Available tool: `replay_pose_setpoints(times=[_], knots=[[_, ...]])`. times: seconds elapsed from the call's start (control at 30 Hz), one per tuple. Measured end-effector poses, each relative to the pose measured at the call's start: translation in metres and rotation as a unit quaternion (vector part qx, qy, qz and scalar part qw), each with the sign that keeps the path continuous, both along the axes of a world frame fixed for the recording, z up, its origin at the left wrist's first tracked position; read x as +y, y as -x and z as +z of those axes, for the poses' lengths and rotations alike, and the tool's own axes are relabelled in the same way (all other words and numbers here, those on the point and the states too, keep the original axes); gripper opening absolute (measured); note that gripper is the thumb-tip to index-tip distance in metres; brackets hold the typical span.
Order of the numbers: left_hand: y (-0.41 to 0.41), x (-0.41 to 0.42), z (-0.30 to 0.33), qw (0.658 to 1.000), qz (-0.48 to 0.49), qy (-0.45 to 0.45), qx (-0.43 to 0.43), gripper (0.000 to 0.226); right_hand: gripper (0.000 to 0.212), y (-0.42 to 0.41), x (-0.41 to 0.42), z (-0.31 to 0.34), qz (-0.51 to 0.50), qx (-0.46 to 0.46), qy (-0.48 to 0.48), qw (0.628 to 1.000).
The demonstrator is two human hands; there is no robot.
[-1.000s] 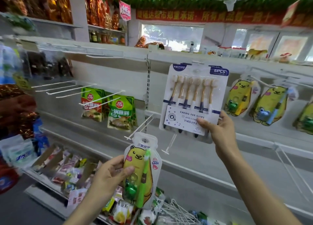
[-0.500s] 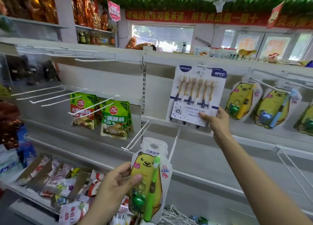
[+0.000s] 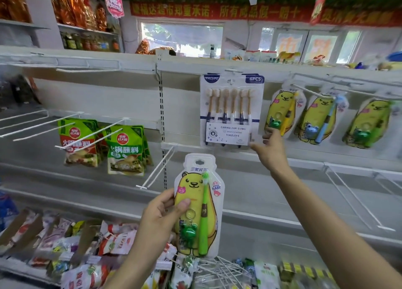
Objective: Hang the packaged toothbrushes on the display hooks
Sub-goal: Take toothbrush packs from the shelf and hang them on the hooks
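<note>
Head view onto the white shelving (image 3: 250, 193), widest thing in sight, fitted with wire display hooks; shows at top centre a six-pack toothbrush card (image 3: 231, 110), upright and flat to the back panel, seemingly already on its hook (image 3: 232, 70); finds further right three yellow bear packs (image 3: 317, 119) hung in a row on the same level.

Lower centre, well apart from that row, holds the next piece of the task: a bear-shaped toothbrush pack (image 3: 198, 203), clamped by the left hand (image 3: 161, 219) at its left edge, thumb curled across the front, other fingers behind; keeps its long axis vertical, hang hole (image 3: 199, 163) uppermost, above the grip and clear of it. Looks like a glossy blister card: yellow bear, green brush upright along the right side, green frog keyring low on the left.

Puts the right hand (image 3: 272, 151) up at the six-pack's lower right corner, fingertips at or on the card edge; cannot tell whether pinching or merely touching.

Judged from this: needs the hole carried to a hook tip; nearest free one a double-wire hook (image 3: 156, 169) just up and left of the pack, tip pointing toward the camera; likely means lifting a little and threading the hole on from the front, with the left hand by far the nearer.
</note>
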State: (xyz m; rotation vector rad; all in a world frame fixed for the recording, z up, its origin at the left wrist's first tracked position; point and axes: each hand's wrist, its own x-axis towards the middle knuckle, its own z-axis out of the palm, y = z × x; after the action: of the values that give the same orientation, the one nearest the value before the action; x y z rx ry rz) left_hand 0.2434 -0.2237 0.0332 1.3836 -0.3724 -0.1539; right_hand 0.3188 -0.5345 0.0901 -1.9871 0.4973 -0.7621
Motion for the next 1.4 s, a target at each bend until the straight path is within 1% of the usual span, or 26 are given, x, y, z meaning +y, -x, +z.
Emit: replay_pose_setpoints(times=[0.03,0.07,0.13,0.17,0.2,0.27,0.33,0.37,0.43,0.47,0.53,0.63,0.8,0.87,0.97,1.03,1.2,1.3,1.4], knots=[[0.0,-0.008,-0.001,1.0,-0.004,0.001,0.0,0.03,0.068,0.013,0.0,0.001,0.006,-0.001,0.002,1.0],[0.0,-0.017,-0.001,1.0,-0.011,0.003,0.001,0.028,0.057,0.028,0.001,0.002,0.025,0.001,0.0,1.0],[0.0,-0.037,0.0,1.0,-0.03,0.002,-0.001,0.026,0.027,0.06,0.005,0.005,0.082,0.016,-0.005,0.996],[0.001,-0.049,0.001,0.999,-0.04,-0.002,-0.002,0.025,0.018,0.076,0.007,0.005,0.12,0.019,-0.018,0.992],[0.002,-0.06,0.002,0.999,-0.05,-0.006,-0.003,0.023,0.02,0.092,0.01,0.006,0.157,0.02,-0.037,0.987],[0.005,-0.085,0.004,0.998,-0.065,-0.013,-0.004,0.019,0.03,0.119,0.011,0.005,0.205,0.023,-0.073,0.976],[0.009,-0.111,0.007,0.997,-0.077,-0.01,0.003,0.018,0.033,0.142,0.007,0.003,0.219,0.027,-0.09,0.971],[0.012,-0.123,0.009,0.996,-0.085,-0.007,0.009,0.019,0.031,0.152,0.003,0.002,0.219,0.026,-0.093,0.971],[0.02,-0.147,0.011,0.995,-0.099,-0.007,0.012,0.019,0.014,0.17,-0.012,-0.002,0.21,0.019,-0.093,0.973],[0.023,-0.158,0.01,0.994,-0.106,-0.011,0.006,0.019,0.009,0.179,-0.021,-0.005,0.204,0.013,-0.098,0.974],[0.032,-0.179,0.011,0.991,-0.131,-0.018,0.0,0.018,0.016,0.194,-0.041,-0.006,0.181,0.003,-0.103,0.978],[0.046,-0.209,0.01,0.982,-0.188,-0.029,0.004,0.022,0.017,0.215,-0.07,-0.004,0.145,-0.017,-0.103,0.984],[0.062,-0.259,0.008,0.971,-0.235,-0.048,-0.011,0.021,0.017,0.244,-0.126,0.008,0.106,-0.096,-0.104,0.984],[0.068,-0.281,0.01,0.969,-0.239,-0.05,-0.028,0.021,0.016,0.254,-0.148,0.015,0.103,-0.12,-0.099,0.982],[0.078,-0.317,0.017,0.969,-0.233,-0.053,-0.063,0.03,0.016,0.267,-0.182,0.025,0.103,-0.146,-0.089,0.98],[0.087,-0.341,0.023,0.971,-0.221,-0.047,-0.081,0.032,0.015,0.274,-0.203,0.031,0.105,-0.164,-0.085,0.977],[0.109,-0.392,0.032,0.977,-0.174,-0.03,-0.121,0.029,0.015,0.291,-0.246,0.044,0.13,-0.198,-0.066,0.969],[0.121,-0.411,0.037,0.98,-0.148,-0.023,-0.133,0.026,0.014,0.299,-0.266,0.05,0.15,-0.209,-0.043,0.965],[0.131,-0.423,0.044,0.981,-0.129,-0.013,-0.145,0.025,0.014,0.301,-0.282,0.056,0.163,-0.221,-0.047,0.96]])
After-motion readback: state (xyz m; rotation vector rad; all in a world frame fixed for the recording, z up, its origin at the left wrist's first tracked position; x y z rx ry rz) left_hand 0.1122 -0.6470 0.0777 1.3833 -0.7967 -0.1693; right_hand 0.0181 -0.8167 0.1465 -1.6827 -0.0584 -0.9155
